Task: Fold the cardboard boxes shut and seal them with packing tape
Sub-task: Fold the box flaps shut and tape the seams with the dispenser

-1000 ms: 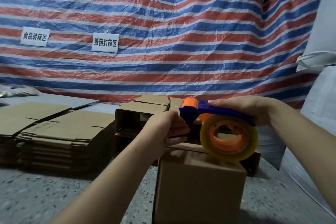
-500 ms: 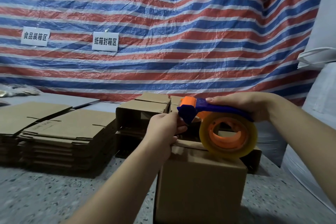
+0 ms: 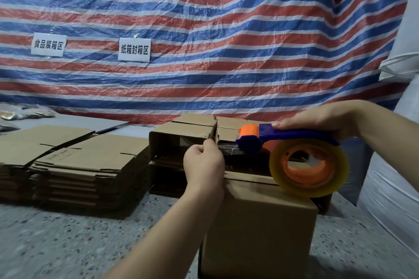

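At the near edge of the speckled tabletop [image 3: 68, 244] we have a closed cardboard box [image 3: 258, 229] standing upright, its brown front face toward us. Just above its top our right hand [image 3: 317, 120] curls around the blue handle of the tape dispenser [image 3: 290, 142], whose orange roller points left and whose roll of clear tape [image 3: 308, 165] hangs below, its lower rim touching or nearly touching the box's right top edge; we cannot tell which. Our left hand [image 3: 204, 165] is over the box's far left corner, fingers bunched, pinching the loose end of the tape strip [image 3: 229, 150] drawn out from the dispenser's mouth. The short stretch of tape between hand and dispenser looks wrinkled and shiny.

Behind the box, toward the middle of the tabletop, several open boxes [image 3: 181, 140] sit with flaps up, close together. To the left, two stacks of flattened cartons [image 3: 90, 165] lie side by side, reaching toward the left edge. Along the far edge hangs a red, white and blue striped tarp [image 3: 204, 29] bearing two white paper signs [image 3: 135, 50] with printed characters. White sacks [image 3: 396, 176] stand at the right edge.
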